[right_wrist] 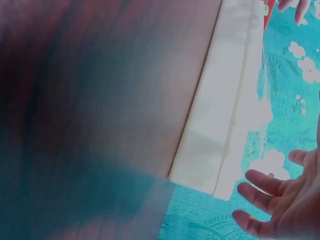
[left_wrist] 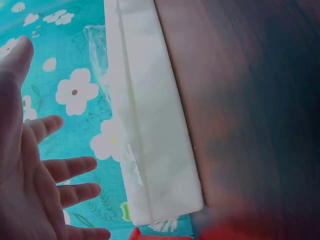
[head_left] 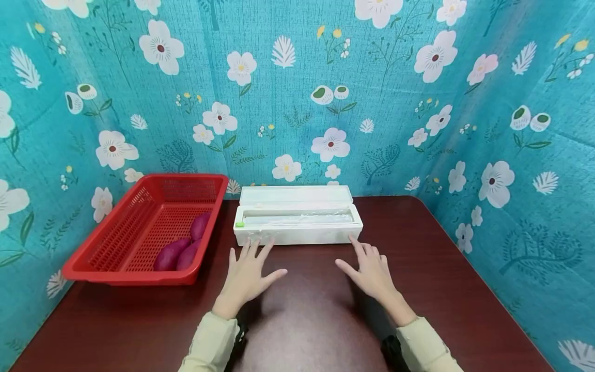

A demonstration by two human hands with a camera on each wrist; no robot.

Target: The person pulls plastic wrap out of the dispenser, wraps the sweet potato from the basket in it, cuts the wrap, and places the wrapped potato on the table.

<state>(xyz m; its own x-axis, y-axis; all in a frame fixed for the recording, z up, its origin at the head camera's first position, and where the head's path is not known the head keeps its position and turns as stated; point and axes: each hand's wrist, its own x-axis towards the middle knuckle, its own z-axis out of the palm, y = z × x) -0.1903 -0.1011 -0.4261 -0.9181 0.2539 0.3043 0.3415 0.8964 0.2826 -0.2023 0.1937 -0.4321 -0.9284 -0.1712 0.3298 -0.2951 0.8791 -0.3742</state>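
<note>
A white cling film dispenser box (head_left: 297, 236) sits at the back of the table with its lid (head_left: 295, 195) raised. Clear cling film (head_left: 321, 217) lies in it, and a loose piece sticks out past the front edge. On the box's left end is a green slider (head_left: 239, 225). My left hand (head_left: 244, 276) hovers before the box's left end, fingers spread and holding nothing. Near the right end, my right hand (head_left: 372, 274) is also spread and holds nothing. Both wrist views show the fingers (left_wrist: 75, 167) (right_wrist: 265, 182) apart from the box.
A red plastic basket (head_left: 132, 277) stands to the left of the box, with purple sweet potatoes (head_left: 169, 254) inside. Behind and along both sides of the dark brown table (head_left: 307, 315) hangs a turquoise flowered cloth (head_left: 297, 103).
</note>
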